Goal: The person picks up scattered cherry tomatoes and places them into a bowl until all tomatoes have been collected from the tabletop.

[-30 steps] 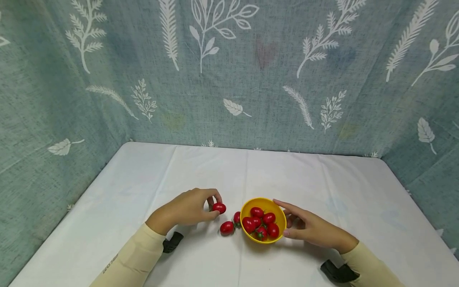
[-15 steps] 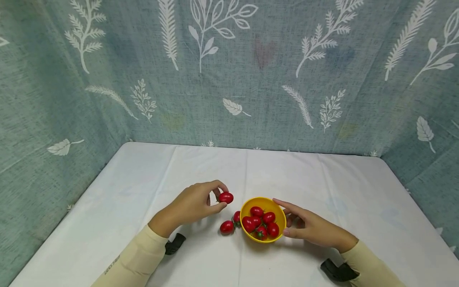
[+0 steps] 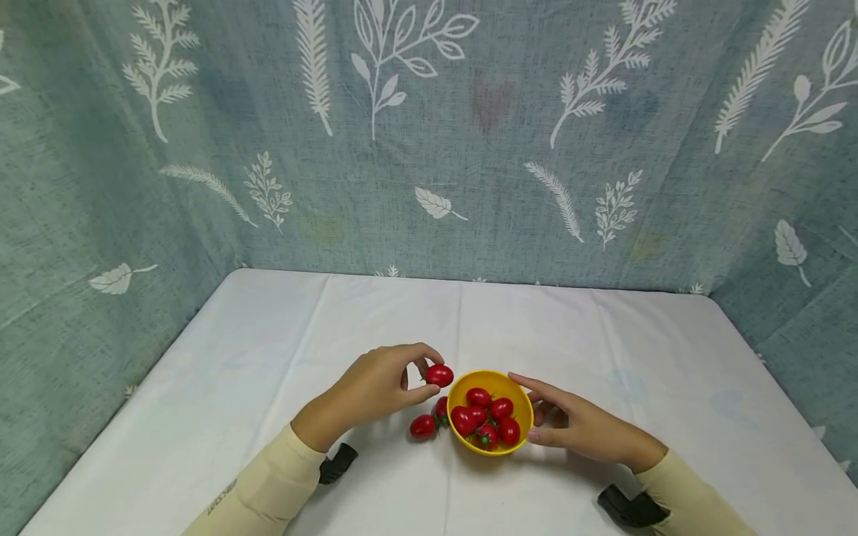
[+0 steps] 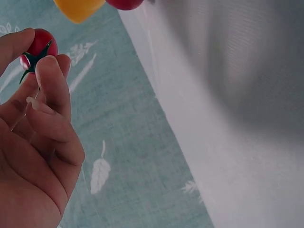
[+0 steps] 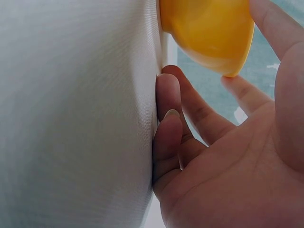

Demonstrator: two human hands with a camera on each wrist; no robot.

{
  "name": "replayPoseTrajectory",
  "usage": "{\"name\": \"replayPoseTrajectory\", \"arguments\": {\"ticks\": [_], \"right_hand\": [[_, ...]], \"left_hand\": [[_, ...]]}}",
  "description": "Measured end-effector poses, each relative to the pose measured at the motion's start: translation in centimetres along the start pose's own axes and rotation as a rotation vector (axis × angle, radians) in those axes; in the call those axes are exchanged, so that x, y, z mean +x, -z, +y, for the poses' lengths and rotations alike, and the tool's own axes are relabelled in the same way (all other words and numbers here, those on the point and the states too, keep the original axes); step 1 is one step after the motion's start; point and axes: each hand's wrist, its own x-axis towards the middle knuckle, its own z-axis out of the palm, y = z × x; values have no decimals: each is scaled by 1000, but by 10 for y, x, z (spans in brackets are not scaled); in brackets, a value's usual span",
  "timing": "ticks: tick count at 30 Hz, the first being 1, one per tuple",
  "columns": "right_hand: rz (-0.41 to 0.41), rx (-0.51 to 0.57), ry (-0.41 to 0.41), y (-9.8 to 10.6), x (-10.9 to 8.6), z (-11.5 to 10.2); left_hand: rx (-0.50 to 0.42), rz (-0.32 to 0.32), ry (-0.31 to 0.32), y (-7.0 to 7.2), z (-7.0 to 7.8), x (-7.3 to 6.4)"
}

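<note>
My left hand point(image 3: 375, 383) pinches a cherry tomato point(image 3: 439, 375) between thumb and fingertips, just off the left rim of a yellow bowl point(image 3: 492, 380). In the left wrist view the green stem end of the held tomato point(image 4: 43, 42) faces the palm. Several red tomatoes point(image 3: 486, 436) lie inside the bowl. Two more, a tomato point(image 3: 423, 426) and a partly hidden tomato point(image 3: 440, 408), lie on the cloth to its left. My right hand point(image 3: 583, 424) touches the bowl's right side with thumb and index finger, while its other fingers point(image 5: 168, 92) rest on the cloth.
A white cloth point(image 3: 375, 305) covers the table. Behind it and along both sides hangs a grey-green curtain point(image 3: 402, 179) with white leaf prints. Dark straps point(image 3: 633, 508) are worn at both wrists.
My left hand has lifted the tomato from the cloth and carried it right, close to the bowl's rim. The right hand and the bowl have stayed in place.
</note>
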Motion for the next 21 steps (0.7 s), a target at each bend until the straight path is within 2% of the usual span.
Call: {"name": "replayPoseTrajectory", "arguments": {"ticks": [12,21], "right_hand": [[4,8,-4,1,0,0],[2,2,-15,0,1,0]], "left_hand": [[-3,-14,-23,-3,13,11],[-8,-67,-57,-7,19,20]]}}
